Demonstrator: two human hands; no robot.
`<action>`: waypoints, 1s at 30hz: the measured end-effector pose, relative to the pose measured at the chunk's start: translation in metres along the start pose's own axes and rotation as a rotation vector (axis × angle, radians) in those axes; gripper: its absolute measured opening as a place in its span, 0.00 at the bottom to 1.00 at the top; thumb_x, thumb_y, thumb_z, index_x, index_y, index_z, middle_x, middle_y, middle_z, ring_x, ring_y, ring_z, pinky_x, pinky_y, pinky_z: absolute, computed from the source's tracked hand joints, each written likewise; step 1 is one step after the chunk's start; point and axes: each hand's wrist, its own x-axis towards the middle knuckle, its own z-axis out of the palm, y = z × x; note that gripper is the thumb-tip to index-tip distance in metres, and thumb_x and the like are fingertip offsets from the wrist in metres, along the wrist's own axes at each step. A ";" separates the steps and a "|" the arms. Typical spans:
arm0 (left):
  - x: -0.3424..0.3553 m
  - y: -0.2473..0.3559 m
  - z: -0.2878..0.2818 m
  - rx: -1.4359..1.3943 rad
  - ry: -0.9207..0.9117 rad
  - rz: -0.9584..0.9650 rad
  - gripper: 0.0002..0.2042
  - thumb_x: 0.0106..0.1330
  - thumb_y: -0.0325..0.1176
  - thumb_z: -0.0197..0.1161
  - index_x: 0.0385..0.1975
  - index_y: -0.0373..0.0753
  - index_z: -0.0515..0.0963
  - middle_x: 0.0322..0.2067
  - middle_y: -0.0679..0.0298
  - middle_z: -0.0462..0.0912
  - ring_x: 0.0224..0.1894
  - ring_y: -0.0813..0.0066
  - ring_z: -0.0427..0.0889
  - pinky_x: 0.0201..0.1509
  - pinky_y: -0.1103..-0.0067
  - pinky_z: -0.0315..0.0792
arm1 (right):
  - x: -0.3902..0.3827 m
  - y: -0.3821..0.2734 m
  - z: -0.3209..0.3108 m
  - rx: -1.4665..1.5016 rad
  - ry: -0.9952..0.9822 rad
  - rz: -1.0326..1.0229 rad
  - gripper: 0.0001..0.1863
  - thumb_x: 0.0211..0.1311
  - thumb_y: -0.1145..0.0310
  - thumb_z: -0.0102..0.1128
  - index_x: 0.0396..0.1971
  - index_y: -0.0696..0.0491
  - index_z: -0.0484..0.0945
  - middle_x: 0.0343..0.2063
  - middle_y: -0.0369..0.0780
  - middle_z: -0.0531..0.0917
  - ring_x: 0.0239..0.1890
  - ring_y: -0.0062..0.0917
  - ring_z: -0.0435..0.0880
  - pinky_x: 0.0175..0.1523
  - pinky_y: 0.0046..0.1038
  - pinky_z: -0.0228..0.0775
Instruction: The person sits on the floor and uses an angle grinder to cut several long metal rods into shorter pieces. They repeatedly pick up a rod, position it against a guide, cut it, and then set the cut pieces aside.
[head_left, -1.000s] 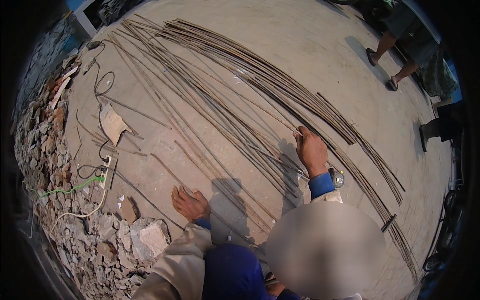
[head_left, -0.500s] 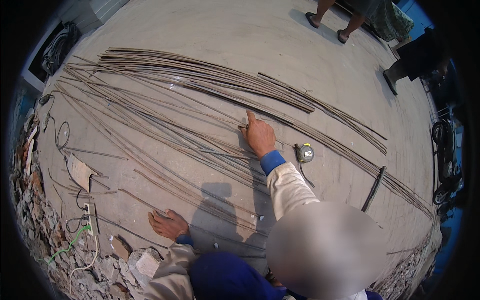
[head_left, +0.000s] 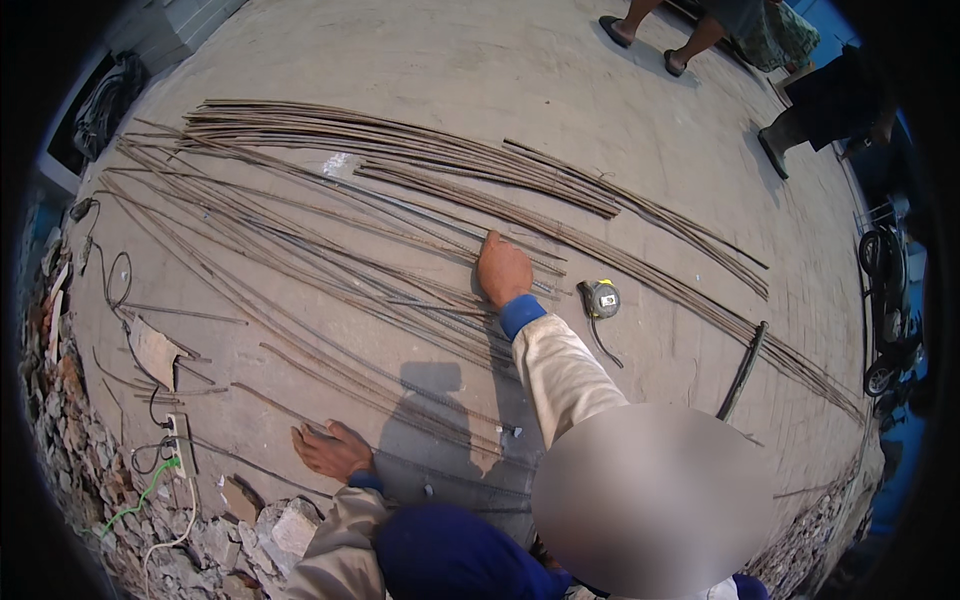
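Observation:
Many long steel rods (head_left: 400,140) lie in loose bundles across the concrete ground. My right hand (head_left: 500,262) is closed at the thinner rods in the middle, apparently gripping one, with its fingertips partly hidden. A tape measure (head_left: 604,302) with a black strap lies to its right. A dark bar (head_left: 742,370) rests across the right ends of a bundle. My left hand (head_left: 328,448) is low on the ground, fingers spread, touching the end of a short rod.
Broken rubble (head_left: 290,525), a cardboard scrap (head_left: 155,345) and a power strip (head_left: 181,445) with cables (head_left: 118,290) line the left and lower left. Two people's legs (head_left: 700,40) (head_left: 795,130) are at the upper right; a motorbike (head_left: 880,310) stands at the far right.
The view has swung, shifting the scene. My right hand has moved slightly left and down among the rods; some middle rods have shifted. The co-workers' feet have moved a little.

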 end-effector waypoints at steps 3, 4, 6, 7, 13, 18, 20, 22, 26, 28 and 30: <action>0.001 0.000 0.001 -0.006 0.001 -0.005 0.30 0.76 0.47 0.54 0.70 0.30 0.71 0.75 0.47 0.66 0.78 0.47 0.62 0.80 0.52 0.58 | -0.016 -0.004 0.006 0.022 0.084 -0.022 0.10 0.76 0.71 0.51 0.49 0.55 0.78 0.38 0.51 0.92 0.41 0.48 0.94 0.44 0.47 0.88; 0.001 -0.001 0.001 -0.005 0.004 -0.002 0.30 0.76 0.47 0.55 0.70 0.30 0.71 0.75 0.47 0.66 0.78 0.47 0.62 0.80 0.52 0.58 | -0.020 -0.005 0.006 0.027 0.088 -0.025 0.10 0.76 0.71 0.51 0.50 0.55 0.79 0.38 0.51 0.91 0.41 0.47 0.94 0.44 0.47 0.87; 0.000 -0.001 0.001 0.009 0.036 0.026 0.30 0.76 0.47 0.55 0.70 0.30 0.71 0.75 0.47 0.66 0.78 0.47 0.62 0.80 0.52 0.58 | -0.027 -0.004 0.003 0.082 0.169 -0.083 0.09 0.75 0.69 0.55 0.49 0.53 0.80 0.40 0.49 0.91 0.41 0.47 0.94 0.44 0.46 0.87; -0.001 -0.002 0.001 0.001 0.043 0.032 0.30 0.76 0.47 0.55 0.70 0.30 0.72 0.74 0.47 0.66 0.78 0.46 0.62 0.80 0.52 0.58 | -0.031 -0.003 -0.001 0.105 0.201 -0.088 0.09 0.74 0.68 0.58 0.49 0.51 0.80 0.40 0.48 0.90 0.41 0.46 0.93 0.44 0.46 0.87; 0.000 0.000 0.002 -0.029 0.046 0.027 0.28 0.75 0.45 0.56 0.69 0.32 0.72 0.74 0.47 0.66 0.78 0.46 0.62 0.80 0.52 0.57 | -0.028 0.008 -0.024 0.138 0.315 -0.234 0.21 0.63 0.53 0.76 0.52 0.45 0.85 0.42 0.42 0.88 0.41 0.45 0.91 0.45 0.44 0.84; 0.000 0.000 0.002 -0.005 0.018 0.002 0.29 0.74 0.44 0.57 0.70 0.32 0.71 0.75 0.47 0.66 0.78 0.46 0.62 0.81 0.52 0.56 | 0.002 0.021 -0.013 -0.011 0.225 -0.203 0.32 0.62 0.44 0.75 0.63 0.41 0.83 0.54 0.41 0.84 0.62 0.40 0.81 0.64 0.48 0.75; 0.000 0.001 0.001 -0.019 0.023 0.005 0.30 0.73 0.44 0.58 0.71 0.32 0.71 0.75 0.46 0.66 0.78 0.45 0.61 0.81 0.52 0.56 | 0.008 0.024 -0.005 0.006 0.127 -0.145 0.36 0.62 0.43 0.75 0.68 0.40 0.80 0.59 0.41 0.81 0.68 0.40 0.76 0.70 0.53 0.69; -0.001 0.001 0.001 -0.033 0.038 0.018 0.30 0.73 0.44 0.58 0.71 0.32 0.70 0.75 0.45 0.66 0.78 0.44 0.61 0.82 0.52 0.55 | 0.007 0.028 -0.003 0.061 0.100 -0.192 0.36 0.65 0.45 0.74 0.71 0.41 0.77 0.63 0.42 0.78 0.69 0.41 0.74 0.71 0.55 0.67; -0.001 0.001 -0.001 -0.044 0.032 0.030 0.30 0.73 0.44 0.57 0.70 0.30 0.70 0.75 0.43 0.65 0.78 0.43 0.61 0.82 0.51 0.53 | -0.024 0.026 -0.006 0.173 0.166 -0.303 0.29 0.70 0.50 0.71 0.65 0.50 0.80 0.55 0.45 0.84 0.61 0.43 0.82 0.65 0.47 0.73; -0.001 0.002 -0.002 -0.053 0.034 0.034 0.31 0.73 0.44 0.57 0.70 0.29 0.70 0.75 0.42 0.65 0.78 0.43 0.61 0.82 0.51 0.53 | -0.048 0.024 -0.009 0.276 0.038 -0.395 0.28 0.71 0.52 0.71 0.63 0.52 0.80 0.50 0.46 0.87 0.54 0.45 0.86 0.61 0.45 0.77; -0.001 0.002 -0.003 -0.050 0.030 0.041 0.31 0.73 0.44 0.57 0.70 0.29 0.70 0.75 0.42 0.65 0.78 0.43 0.61 0.82 0.51 0.53 | -0.072 0.020 -0.009 0.201 -0.065 -0.375 0.27 0.71 0.51 0.71 0.59 0.54 0.80 0.45 0.49 0.89 0.49 0.48 0.89 0.54 0.46 0.81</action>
